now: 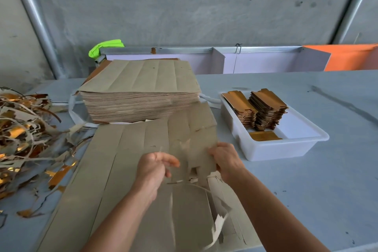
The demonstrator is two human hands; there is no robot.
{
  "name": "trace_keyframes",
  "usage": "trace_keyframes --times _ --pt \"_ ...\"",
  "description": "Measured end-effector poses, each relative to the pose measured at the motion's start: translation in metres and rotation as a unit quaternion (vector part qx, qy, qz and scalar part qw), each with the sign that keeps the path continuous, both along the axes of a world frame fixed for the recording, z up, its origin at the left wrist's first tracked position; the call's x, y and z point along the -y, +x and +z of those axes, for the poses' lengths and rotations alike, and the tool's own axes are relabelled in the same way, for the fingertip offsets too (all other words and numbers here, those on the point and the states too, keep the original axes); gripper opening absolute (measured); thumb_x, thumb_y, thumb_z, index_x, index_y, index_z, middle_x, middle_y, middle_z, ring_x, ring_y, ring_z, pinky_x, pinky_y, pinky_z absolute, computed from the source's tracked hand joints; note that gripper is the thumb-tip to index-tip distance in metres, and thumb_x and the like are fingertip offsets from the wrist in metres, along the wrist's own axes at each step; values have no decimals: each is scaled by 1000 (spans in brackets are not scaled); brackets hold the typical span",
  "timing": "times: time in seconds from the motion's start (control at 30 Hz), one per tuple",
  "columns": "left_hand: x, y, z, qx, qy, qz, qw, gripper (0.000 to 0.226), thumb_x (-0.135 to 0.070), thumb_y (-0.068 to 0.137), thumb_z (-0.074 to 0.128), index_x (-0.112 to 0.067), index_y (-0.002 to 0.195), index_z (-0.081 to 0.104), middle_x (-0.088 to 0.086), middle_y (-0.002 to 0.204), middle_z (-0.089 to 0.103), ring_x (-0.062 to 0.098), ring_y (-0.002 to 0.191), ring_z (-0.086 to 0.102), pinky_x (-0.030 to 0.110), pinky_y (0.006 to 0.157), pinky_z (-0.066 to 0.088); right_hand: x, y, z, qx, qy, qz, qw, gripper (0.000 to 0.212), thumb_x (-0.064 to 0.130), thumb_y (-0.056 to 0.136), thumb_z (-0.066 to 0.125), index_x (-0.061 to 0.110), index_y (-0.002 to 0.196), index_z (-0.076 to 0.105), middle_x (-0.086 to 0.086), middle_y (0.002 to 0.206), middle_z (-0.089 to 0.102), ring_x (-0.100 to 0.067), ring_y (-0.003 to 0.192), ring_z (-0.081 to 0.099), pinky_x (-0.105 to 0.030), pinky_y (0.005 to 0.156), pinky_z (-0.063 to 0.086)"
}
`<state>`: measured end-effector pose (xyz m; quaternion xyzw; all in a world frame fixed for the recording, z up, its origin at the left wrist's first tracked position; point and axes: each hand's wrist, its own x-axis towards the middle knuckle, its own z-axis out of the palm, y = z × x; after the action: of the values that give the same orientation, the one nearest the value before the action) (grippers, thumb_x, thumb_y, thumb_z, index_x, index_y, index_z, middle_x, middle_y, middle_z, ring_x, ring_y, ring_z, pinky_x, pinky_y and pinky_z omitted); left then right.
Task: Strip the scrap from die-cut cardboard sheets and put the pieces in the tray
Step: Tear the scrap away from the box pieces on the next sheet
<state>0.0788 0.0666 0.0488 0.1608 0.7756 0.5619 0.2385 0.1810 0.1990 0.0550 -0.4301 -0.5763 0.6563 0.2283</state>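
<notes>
The right hand (226, 160) grips the right edge of a cut piece (196, 149) of the cardboard sheet (114, 170), fingers curled under it and thumb on top. The left hand (156, 166) is just left of that piece with its fingers curled; motion blur hides whether they pinch a thin strip or only touch the card, so I cannot tell. The piece is lifted off the sheet and partly torn free, with ragged scrap strips (216, 225) hanging from the sheet's near right side.

The sheet lies flat on the grey table (306, 190), grey-brown side up, with long cut lines running away from the person. Behind the sheet, touching its far edge, stands a thick stack of sheets (141, 96). To the right of the sheet, near but apart, sits a white tray (286, 149). The tray holds two piles of stripped pieces (266, 110) in its far half and one gold piece (264, 135) lying flat at its near end. To the left of the sheet lies a scrap heap (22, 133) of tangled grey and gold strips, its edge touching the sheet. Beyond the stack, a green cloth (106, 46) rests on a metal rail.
</notes>
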Motion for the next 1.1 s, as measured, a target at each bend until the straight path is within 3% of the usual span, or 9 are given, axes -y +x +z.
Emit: trace_keyframes --times 0.13,0.23,0.37,0.53,0.67,0.77,0.87,0.93,1.1 --pt "2 -20 1 -40 -24 53 997 21 -9 85 59 -13 105 65 8 110 67 19 87 59 27 80 46 2 5 -8 -33 -55 24 998 4 4 90 59 5 87 62 -13 89 66 -25 80 64 -37 69 56" --pt "-9 -24 15 -125 -55 25 990 59 -45 81 65 -14 129 52 5 132 53 21 120 51 32 101 40 12 1 -17 -21 -42 25 999 4 7 87 65 3 87 64 -16 89 69 -26 77 66 -34 65 57" --pt "-36 -17 36 -288 -113 -15 951 83 -71 67 58 -15 127 47 8 129 48 26 122 44 36 97 38 33 -10 -24 71 132 66 986 19 10 86 63 8 69 55 -13 75 63 -29 66 64 -33 53 52" --pt "-71 -12 38 -411 -307 -121 850 102 -78 59 63 -12 132 36 13 136 39 30 124 37 39 96 36 64 -22 -23 169 390 158 891 16 6 85 46 7 69 49 -12 70 54 -22 70 43 -28 61 31" --pt "-80 -21 26 -420 -498 -158 742 117 -72 58 69 -5 143 24 17 141 28 33 125 35 42 98 40 91 -28 -18 193 587 141 773 5 8 77 64 4 79 66 -16 80 69 -26 70 63 -26 59 28" --pt "-72 -36 13 -384 -537 -133 739 92 -44 74 74 0 140 29 16 136 34 31 121 43 41 93 45 102 -29 -20 174 633 168 735 8 8 76 64 7 83 67 -12 82 69 -27 76 66 -29 61 38" --pt "-53 -65 5 -376 -470 -71 795 34 -5 89 54 -5 123 54 9 115 57 24 104 58 28 76 46 102 -24 -29 181 548 224 785 20 4 89 43 6 101 60 -16 97 66 -33 87 61 -32 70 39" --pt "-38 -83 6 -371 -455 -80 805 22 -4 89 50 -7 109 59 7 99 61 23 93 60 26 69 42 100 -20 -30 160 511 213 817 19 8 89 43 8 97 60 -13 95 66 -33 85 60 -34 74 44" --pt "-23 -99 -4 -299 -430 -164 836 57 -54 89 51 -7 121 52 10 120 58 26 109 56 28 77 40 88 -8 -28 69 308 95 944 30 9 81 56 11 54 44 7 48 42 -10 47 37 -20 46 32"
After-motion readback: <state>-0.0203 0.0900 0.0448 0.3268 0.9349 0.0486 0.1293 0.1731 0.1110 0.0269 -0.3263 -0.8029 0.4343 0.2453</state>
